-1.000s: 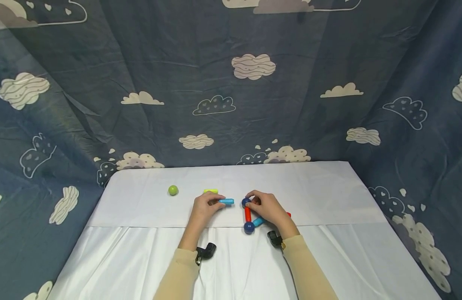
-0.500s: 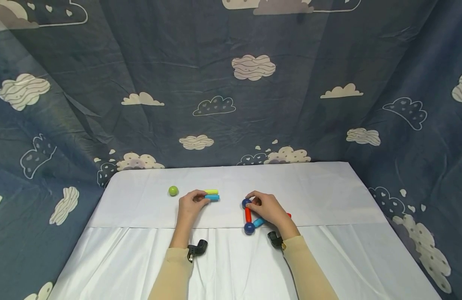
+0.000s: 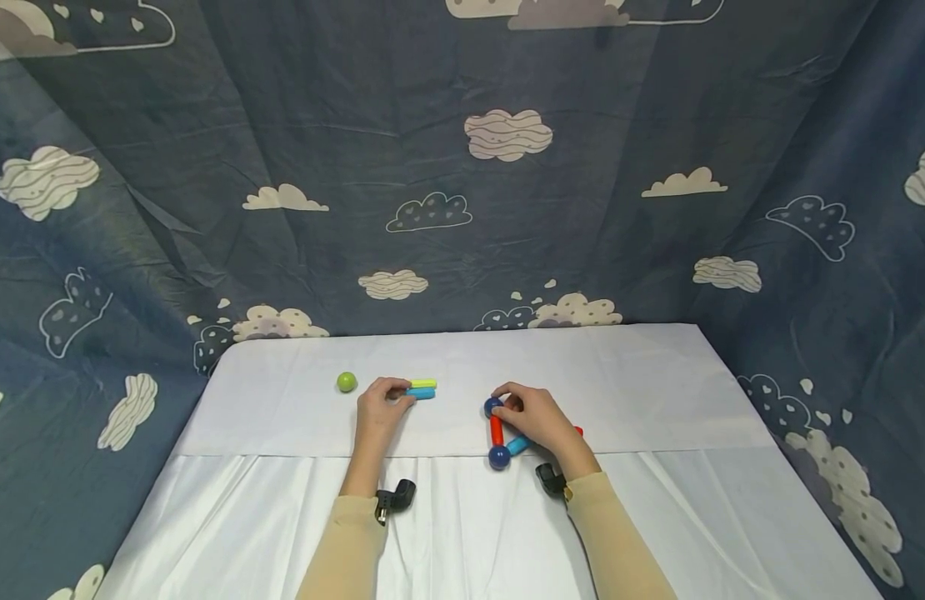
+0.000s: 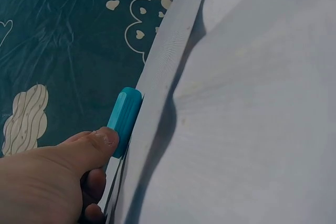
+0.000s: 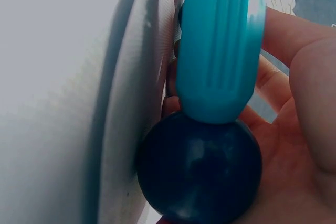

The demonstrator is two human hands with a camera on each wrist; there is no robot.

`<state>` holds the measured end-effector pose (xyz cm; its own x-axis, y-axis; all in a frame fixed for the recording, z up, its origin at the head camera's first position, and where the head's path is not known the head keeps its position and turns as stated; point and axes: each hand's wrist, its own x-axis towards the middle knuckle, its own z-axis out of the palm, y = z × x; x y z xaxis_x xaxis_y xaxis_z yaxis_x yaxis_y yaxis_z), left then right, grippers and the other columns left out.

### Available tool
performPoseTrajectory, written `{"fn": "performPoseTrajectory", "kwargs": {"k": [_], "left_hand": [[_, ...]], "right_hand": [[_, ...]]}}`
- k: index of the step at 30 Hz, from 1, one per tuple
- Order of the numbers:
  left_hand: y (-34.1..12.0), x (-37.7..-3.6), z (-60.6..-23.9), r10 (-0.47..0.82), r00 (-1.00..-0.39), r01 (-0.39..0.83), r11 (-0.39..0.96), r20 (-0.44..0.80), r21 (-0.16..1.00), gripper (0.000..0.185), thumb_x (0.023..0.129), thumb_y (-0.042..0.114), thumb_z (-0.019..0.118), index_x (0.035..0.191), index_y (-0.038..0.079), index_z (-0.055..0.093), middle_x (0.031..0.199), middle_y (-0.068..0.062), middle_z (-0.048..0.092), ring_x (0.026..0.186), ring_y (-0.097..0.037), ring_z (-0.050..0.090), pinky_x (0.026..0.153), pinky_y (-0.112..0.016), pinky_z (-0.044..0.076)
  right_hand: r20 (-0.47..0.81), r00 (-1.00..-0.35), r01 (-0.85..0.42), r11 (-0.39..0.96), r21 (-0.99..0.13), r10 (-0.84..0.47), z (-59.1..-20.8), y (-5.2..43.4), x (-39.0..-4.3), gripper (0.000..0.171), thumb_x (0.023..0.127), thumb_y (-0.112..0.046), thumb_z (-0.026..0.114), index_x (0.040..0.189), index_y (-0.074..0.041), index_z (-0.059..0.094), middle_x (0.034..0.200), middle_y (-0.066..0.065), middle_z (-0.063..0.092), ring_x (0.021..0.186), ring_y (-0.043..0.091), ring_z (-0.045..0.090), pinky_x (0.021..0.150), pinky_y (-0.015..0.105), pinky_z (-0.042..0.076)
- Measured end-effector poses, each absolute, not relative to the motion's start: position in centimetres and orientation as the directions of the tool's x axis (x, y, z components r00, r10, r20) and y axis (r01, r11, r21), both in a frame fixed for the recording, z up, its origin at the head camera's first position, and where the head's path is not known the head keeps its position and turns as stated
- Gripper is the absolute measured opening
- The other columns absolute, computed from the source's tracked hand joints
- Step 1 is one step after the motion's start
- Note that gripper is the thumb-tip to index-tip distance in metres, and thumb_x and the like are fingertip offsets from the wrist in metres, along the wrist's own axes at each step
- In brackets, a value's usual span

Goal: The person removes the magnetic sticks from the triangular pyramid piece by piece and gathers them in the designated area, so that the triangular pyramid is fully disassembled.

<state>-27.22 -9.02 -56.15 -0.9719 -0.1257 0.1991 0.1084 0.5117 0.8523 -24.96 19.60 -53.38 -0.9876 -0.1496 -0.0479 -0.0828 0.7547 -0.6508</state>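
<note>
My left hand pinches a light blue ribbed rod between thumb and fingers, right beside a yellow-green rod on the white cloth. The left wrist view shows the thumb on the rod's near end. With its fingertips, my right hand holds a dark blue ball at the corner of a joined piece. A red rod links that ball to a second dark blue ball, from which another light blue rod runs under the hand. The palm hides part of the piece.
A green ball lies left of my left hand. A red end pokes out beyond my right hand. White cloth covers the table, and a dark cloud-patterned curtain stands behind and at both sides.
My left hand has moved left with the light blue rod, bringing it beside the yellow-green one, then shifted slightly further back. My right hand has stayed on the dark blue ball.
</note>
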Motion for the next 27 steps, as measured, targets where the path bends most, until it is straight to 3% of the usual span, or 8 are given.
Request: {"fn": "performPoseTrajectory", "kwargs": {"k": [6, 10, 15, 21, 24, 27], "left_hand": [[-8.9, -27.2, -56.2, -0.122, -0.969, 0.124, 0.509, 0.214, 0.852, 0.021, 0.088, 0.009, 0.085, 0.108, 0.01, 0.079, 0.107, -0.007, 0.076, 0.101, -0.025, 0.071, 0.094, -0.039, 0.058], [-8.3, -27.0, -56.1, -0.11, -0.945, 0.219, 0.483, 0.307, 0.848, 0.02, 0.086, 0.006, 0.086, 0.105, 0.01, 0.08, 0.102, -0.005, 0.076, 0.095, -0.024, 0.07, 0.086, -0.032, 0.057], [-6.0, -26.1, -55.8, 0.079, -0.909, 0.404, 0.407, 0.409, 0.819, 0.023, 0.085, 0.004, 0.087, 0.106, 0.01, 0.08, 0.104, -0.004, 0.077, 0.095, -0.025, 0.071, 0.084, -0.032, 0.059], [-3.1, -24.9, -55.6, 0.393, -0.889, 0.41, 0.46, 0.234, 0.787, 0.033, 0.093, 0.013, 0.082, 0.125, 0.019, 0.075, 0.123, 0.002, 0.074, 0.111, -0.018, 0.069, 0.096, -0.037, 0.058], [-2.6, -24.8, -55.8, 0.407, -0.9, 0.359, 0.481, 0.159, 0.8, 0.039, 0.093, 0.013, 0.082, 0.13, 0.022, 0.073, 0.129, 0.003, 0.072, 0.115, -0.018, 0.068, 0.101, -0.042, 0.057], [-2.4, -24.9, -56.0, 0.406, -0.899, 0.36, 0.465, 0.166, 0.809, 0.042, 0.093, 0.011, 0.082, 0.133, 0.02, 0.072, 0.134, 0.0, 0.072, 0.119, -0.021, 0.069, 0.106, -0.047, 0.056]], "right_hand": [[-0.054, -0.988, -0.075, 0.756, -0.65, -0.145, -53.4, 19.8, -24.9, 0.029, 0.098, -0.031, 0.076, 0.126, -0.022, 0.073, 0.089, 0.0, 0.065, 0.083, 0.016, 0.056, 0.081, 0.032, 0.048], [-0.052, -0.988, -0.074, 0.755, -0.652, -0.142, -53.5, 19.8, -24.7, 0.03, 0.098, -0.03, 0.077, 0.126, -0.021, 0.072, 0.089, 0.0, 0.064, 0.082, 0.016, 0.056, 0.08, 0.031, 0.047], [-0.063, -0.987, -0.071, 0.748, -0.66, -0.149, -53.4, 19.7, -24.5, 0.032, 0.098, -0.028, 0.077, 0.129, -0.019, 0.072, 0.089, -0.001, 0.066, 0.081, 0.016, 0.057, 0.081, 0.032, 0.05], [-0.082, -0.978, -0.088, 0.741, -0.666, -0.189, -52.9, 19.3, -24.4, 0.038, 0.097, -0.02, 0.078, 0.134, -0.015, 0.071, 0.098, -0.001, 0.073, 0.087, 0.015, 0.062, 0.096, 0.043, 0.059], [-0.092, -0.975, -0.094, 0.757, -0.647, -0.2, -52.7, 19.5, -24.3, 0.037, 0.097, -0.02, 0.078, 0.133, -0.014, 0.072, 0.102, 0.0, 0.075, 0.091, 0.015, 0.063, 0.099, 0.046, 0.059], [-0.117, -0.975, -0.072, 0.773, -0.63, -0.186, -52.5, 19.8, -24.2, 0.032, 0.095, -0.021, 0.08, 0.126, -0.012, 0.075, 0.102, 0.001, 0.075, 0.09, 0.016, 0.063, 0.096, 0.045, 0.06]]}}
